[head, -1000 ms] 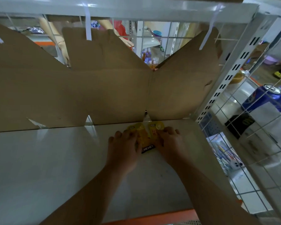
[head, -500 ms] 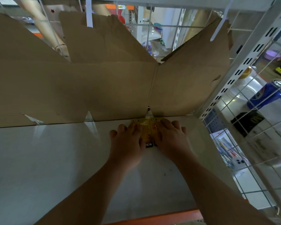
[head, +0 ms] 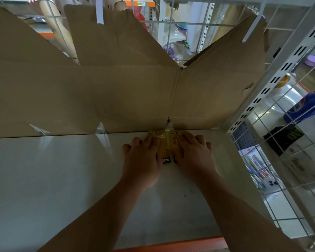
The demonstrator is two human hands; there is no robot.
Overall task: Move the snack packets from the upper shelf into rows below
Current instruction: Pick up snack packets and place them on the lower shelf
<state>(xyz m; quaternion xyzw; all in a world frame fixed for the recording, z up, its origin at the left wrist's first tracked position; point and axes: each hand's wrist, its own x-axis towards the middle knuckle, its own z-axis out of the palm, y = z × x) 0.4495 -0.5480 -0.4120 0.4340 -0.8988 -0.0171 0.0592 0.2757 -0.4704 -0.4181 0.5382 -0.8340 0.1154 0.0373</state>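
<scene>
While pressing down flat, clasping nothing: left hand (head: 142,160) on left packet (head: 163,148), right hand (head: 193,157) on right packet (head: 175,142), both lengthwise near-to-far, touching far cardboard (head: 125,97).

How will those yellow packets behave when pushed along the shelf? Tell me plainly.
The yellow packets look like thin flat sachets, so probably light and floppy, apt to buckle if shoved edge-on. The white shelf looks smooth and glossy, so they would likely slide easily. Lying flat under the left hand and right hand, they should not roll or tip.
</scene>
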